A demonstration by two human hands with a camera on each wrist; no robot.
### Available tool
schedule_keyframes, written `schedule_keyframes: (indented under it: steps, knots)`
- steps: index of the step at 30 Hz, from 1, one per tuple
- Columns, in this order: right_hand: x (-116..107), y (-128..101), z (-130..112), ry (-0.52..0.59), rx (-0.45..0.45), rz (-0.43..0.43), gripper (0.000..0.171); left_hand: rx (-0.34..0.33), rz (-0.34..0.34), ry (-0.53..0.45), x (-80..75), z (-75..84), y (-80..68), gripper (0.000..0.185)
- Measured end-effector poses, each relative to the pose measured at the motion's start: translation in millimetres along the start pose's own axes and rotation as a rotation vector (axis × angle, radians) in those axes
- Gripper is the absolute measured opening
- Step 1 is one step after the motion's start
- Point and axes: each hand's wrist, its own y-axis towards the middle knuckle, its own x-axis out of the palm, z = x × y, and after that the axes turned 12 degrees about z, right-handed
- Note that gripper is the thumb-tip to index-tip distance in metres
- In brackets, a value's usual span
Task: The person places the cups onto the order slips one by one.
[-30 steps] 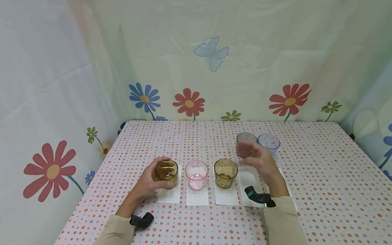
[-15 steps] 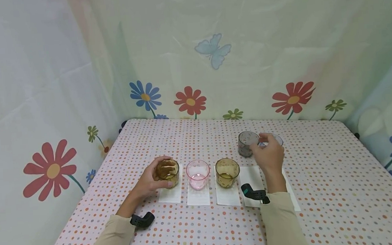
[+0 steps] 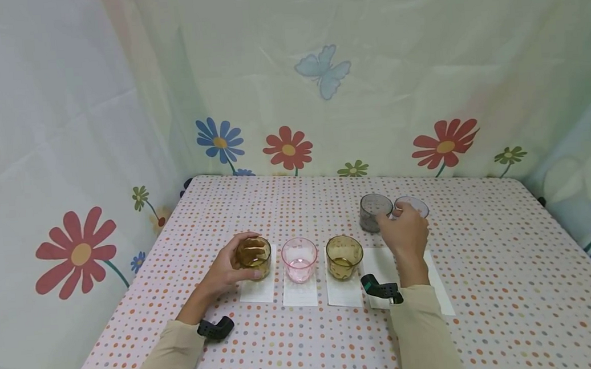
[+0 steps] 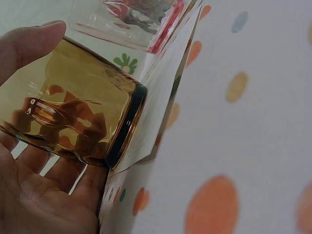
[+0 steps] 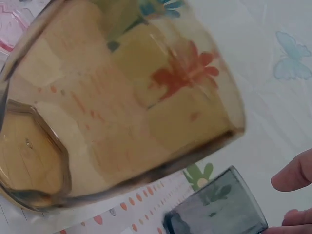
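The fingers of the left hand [image 3: 227, 267] are curled round the leftmost amber glass cup [image 3: 253, 257], which stands on a white paper slip [image 3: 258, 290] on the dotted tablecloth [image 3: 488, 285]; in the left wrist view the fingertips [image 4: 29, 41] are seen pressed against the cup's amber wall [image 4: 83, 107], and nothing is seen inside it. The right hand [image 3: 404, 233] is held at the grey glass cup [image 3: 374, 211] and the clear bluish cup [image 3: 413, 205] at the far side of the table, its fingers bent toward the grey cup's rim; whether a grip is made cannot be told, and in the right wrist view only two fingertips [image 5: 295, 175] are shown just beside the grey cup [image 5: 219, 207]. In a row to the right of the held cup, a pink glass cup [image 3: 299, 259] and a second amber cup [image 3: 344, 256] are set each on its own paper slip; a little liquid seems to lie at the bottom of the second amber cup. Both far cups appear empty.
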Motion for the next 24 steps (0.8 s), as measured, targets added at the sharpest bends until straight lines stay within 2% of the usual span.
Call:
schedule_keyframes:
  steps: [9, 15, 24]
  knots:
    - [25.1, 7.8, 2.8, 0.035, 0.019, -0.120, 0.085, 0.016, -0.012, -0.005, -0.2, 0.7, 0.5, 0.075]
    - [39.3, 13.3, 10.2, 0.111, 0.061, -0.157, 0.089, 0.019, -0.001, 0.012, 0.3, 2.4, 1.5, 0.074]
    - [58.7, 12.8, 26.4, 0.186, 0.069, -0.132, 0.090, 0.008, 0.003, 0.009, 0.4, 2.2, -0.7, 0.075]
